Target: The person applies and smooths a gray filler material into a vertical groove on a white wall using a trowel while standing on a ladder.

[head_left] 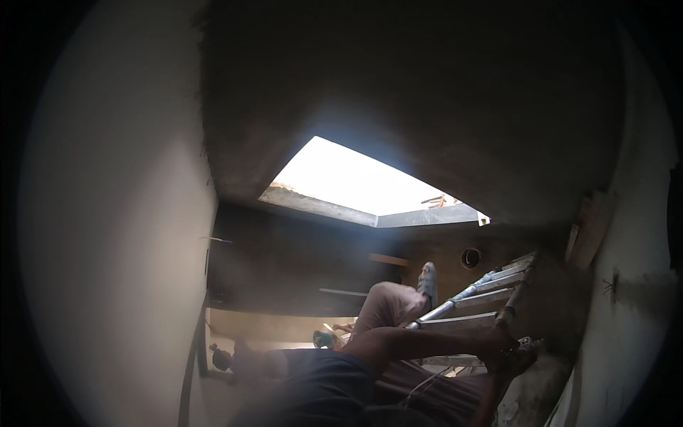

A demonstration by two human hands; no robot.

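Two bare limbs meet beside the ladder at the lower right, and I take them for my arms. One stretches across from a dark blue sleeve (320, 377); its end, which I take for my left hand (500, 344), is dim. The other rises from the lower edge to what looks like my right hand (525, 354). Shadow and overlap hide the fingers of both, and anything in them. Just behind is a metal ladder (466, 293) with pale rungs, leaning at a slant. Whether either hand touches it, I cannot tell.
Another person's bent leg in pale trousers (388, 306), with a grey shoe (427, 280), is against the ladder. Near it is a teal object (324, 338). Overhead, a bright opening (356, 181) cuts the dark ceiling. Boards (592, 229) lean on the right wall. A round hole (470, 258) pierces the far wall.
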